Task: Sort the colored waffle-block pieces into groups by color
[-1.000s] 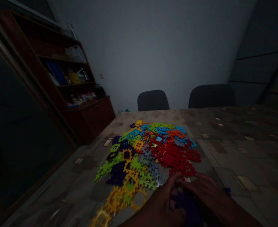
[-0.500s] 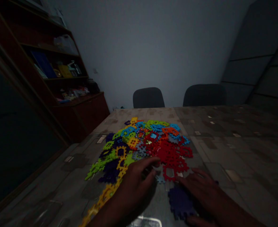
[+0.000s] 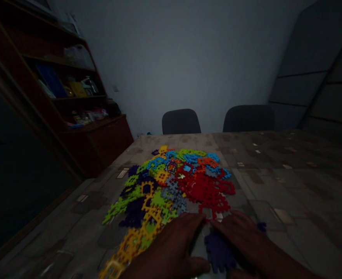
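Toothed plastic building pieces lie in a colourful pile on the table. My left hand (image 3: 181, 238) is at the pile's near edge, fingers stretched out and thumb spread, fingertips against the front of a red frame piece (image 3: 215, 213). Close beside it, my right hand (image 3: 243, 234) reaches in from the right with its fingers extended and nothing visibly gripped. A dark purple square piece (image 3: 219, 252) lies between the hands, partly covered by the right one. Grey pieces (image 3: 175, 197) lie just beyond my left hand, and a yellow chain of pieces (image 3: 130, 242) runs to its left.
A small dark purple piece (image 3: 261, 226) lies right of my right hand. The patterned tablecloth (image 3: 275, 186) extends to the right. Two dark chairs (image 3: 181, 122) stand behind the table's far edge. A wooden shelf unit (image 3: 101, 135) is at the left.
My left hand has come back from the pile and moved right, close to my right hand. The right hand has shifted slightly left. The light grey-blue piece by my left fingers is now hidden.
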A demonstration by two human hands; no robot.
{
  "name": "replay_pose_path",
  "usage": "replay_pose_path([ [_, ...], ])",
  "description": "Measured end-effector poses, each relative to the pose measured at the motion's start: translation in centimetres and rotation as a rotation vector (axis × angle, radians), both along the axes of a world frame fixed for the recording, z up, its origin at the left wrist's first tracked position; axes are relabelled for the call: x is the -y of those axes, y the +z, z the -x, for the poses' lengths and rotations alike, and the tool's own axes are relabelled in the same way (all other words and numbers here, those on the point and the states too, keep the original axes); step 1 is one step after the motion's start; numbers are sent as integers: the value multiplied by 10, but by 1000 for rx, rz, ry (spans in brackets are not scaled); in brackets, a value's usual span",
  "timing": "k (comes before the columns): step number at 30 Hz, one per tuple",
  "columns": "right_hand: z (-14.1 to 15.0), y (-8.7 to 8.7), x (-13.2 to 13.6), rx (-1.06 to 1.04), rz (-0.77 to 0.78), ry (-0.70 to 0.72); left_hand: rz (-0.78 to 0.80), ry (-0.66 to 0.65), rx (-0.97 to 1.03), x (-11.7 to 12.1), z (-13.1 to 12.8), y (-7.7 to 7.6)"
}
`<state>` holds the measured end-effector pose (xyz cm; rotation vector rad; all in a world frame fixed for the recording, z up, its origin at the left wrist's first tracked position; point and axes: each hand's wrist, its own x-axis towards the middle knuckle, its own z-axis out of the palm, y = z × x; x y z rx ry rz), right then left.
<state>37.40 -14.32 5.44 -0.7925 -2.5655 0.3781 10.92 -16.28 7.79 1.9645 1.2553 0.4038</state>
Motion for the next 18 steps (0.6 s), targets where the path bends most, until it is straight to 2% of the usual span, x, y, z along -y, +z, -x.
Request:
replay_pose_path([
  [4,-8,-2,-1,-10,-22,-14,-51,-49,11,-1,0,-9],
  [8,-31,-20,-10,-41,-155,-146,-171,-139,91,-3,-13,-36],
  [11,-41,-30,-20,-69,-207,-236,-261,-197,68,-5,-29,-60],
  [15,-42,-30,-29,-83,-154,-234,-343,-161,-60,-6,-48,-85],
  [18,-40,-26,-33,-101,-137,-227,-375,-143,-104,-4,-51,-89],
])
